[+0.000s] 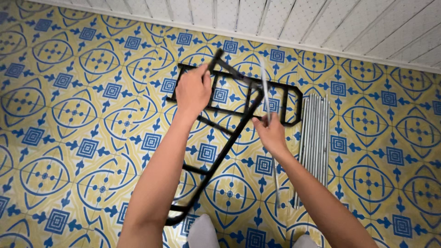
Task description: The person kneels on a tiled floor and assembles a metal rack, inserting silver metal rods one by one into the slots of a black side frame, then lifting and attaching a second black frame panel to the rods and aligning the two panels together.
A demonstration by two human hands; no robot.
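My left hand (194, 89) grips the top of a black ladder-shaped metal frame (219, 154) that I hold tilted up off the tiled floor. My right hand (271, 132) pinches a thin silver metal rod (265, 87); the rod runs up past the frame's right rail and also down below my hand. A second black frame (287, 94) lies flat on the floor behind the held one.
A bundle of several silver rods (314, 133) lies on the floor to the right of my right hand. The floor is yellow and blue patterned tile (69, 138). A white panelled wall (321, 23) runs along the far side. My knees (202, 232) show at the bottom.
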